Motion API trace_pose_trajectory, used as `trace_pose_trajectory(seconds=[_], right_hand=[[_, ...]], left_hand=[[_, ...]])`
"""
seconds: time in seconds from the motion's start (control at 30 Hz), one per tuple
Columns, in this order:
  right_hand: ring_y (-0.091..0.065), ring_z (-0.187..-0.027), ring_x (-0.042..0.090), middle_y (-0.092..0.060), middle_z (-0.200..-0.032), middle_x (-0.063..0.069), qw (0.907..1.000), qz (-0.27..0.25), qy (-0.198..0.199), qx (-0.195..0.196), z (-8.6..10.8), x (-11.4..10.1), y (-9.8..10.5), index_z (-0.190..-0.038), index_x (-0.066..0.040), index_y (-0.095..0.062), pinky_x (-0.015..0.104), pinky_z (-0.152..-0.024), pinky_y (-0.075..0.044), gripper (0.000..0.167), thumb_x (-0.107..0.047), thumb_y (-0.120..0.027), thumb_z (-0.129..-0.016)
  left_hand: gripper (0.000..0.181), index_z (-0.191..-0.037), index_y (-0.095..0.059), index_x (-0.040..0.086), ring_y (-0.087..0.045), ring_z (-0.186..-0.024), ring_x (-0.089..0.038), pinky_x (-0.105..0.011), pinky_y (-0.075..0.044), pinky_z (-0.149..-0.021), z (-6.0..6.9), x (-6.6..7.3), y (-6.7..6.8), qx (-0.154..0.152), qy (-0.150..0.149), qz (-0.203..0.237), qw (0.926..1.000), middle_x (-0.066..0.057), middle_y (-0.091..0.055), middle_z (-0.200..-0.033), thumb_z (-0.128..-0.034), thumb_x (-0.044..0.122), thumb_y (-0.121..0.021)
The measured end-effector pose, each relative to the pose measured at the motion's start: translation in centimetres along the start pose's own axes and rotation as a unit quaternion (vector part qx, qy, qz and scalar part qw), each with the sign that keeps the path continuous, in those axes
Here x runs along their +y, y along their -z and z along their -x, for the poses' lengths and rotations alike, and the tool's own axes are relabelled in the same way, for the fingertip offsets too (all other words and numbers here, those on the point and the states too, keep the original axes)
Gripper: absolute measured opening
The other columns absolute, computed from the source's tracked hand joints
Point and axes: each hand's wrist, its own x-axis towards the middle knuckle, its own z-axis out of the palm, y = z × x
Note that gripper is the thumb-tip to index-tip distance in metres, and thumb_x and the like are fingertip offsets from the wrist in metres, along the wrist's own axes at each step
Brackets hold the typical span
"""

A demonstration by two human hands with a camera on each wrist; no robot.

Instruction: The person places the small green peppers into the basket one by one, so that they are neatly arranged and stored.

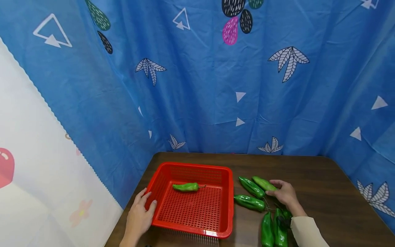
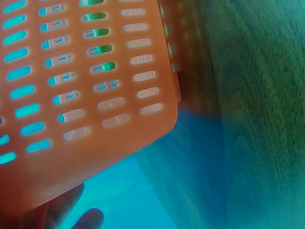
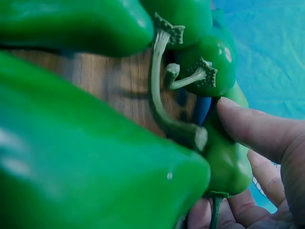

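My left hand (image 1: 139,214) rests against the left rim of a red plastic basket (image 1: 228,206), fingers apart and loosely bent. In the left wrist view, two dark fingertips (image 2: 90,220) show past the edge of the basket's slotted wall (image 2: 109,138). One light green pepper (image 1: 186,187) lies inside it. To the basket's right, my right hand (image 1: 285,193) holds a lighter green pepper (image 1: 262,183) near its stem end. The right wrist view shows the thumb (image 3: 252,126) on one side of this pepper and the fingers on the other.
Two darker green peppers, one behind (image 1: 251,187) and one in front (image 1: 250,202), lie between the basket and my right hand. Several more peppers (image 1: 267,230) lie near my right forearm. A blue curtain (image 1: 213,85) hangs behind the brown wooden table (image 1: 324,192).
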Motion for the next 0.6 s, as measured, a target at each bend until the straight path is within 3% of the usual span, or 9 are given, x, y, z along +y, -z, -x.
trace_pose_trajectory(seconds=[0.6], right_hand=[[-0.056,-0.116,0.049,-0.051,-0.139,0.035,0.9999,0.01,0.001,0.008,0.13,0.35,0.22,-0.137,0.002,-0.058,0.056,-0.089,-0.051,0.063,-0.031,-0.077,-0.087]], left_hand=[[0.047,-0.137,-0.06,0.001,-0.049,-0.136,-0.041,-0.061,-0.046,-0.101,-0.1,-0.28,-0.4,0.007,-0.007,0.001,1.0,-0.013,-0.044,-0.154,-0.0969,0.027,-0.064]])
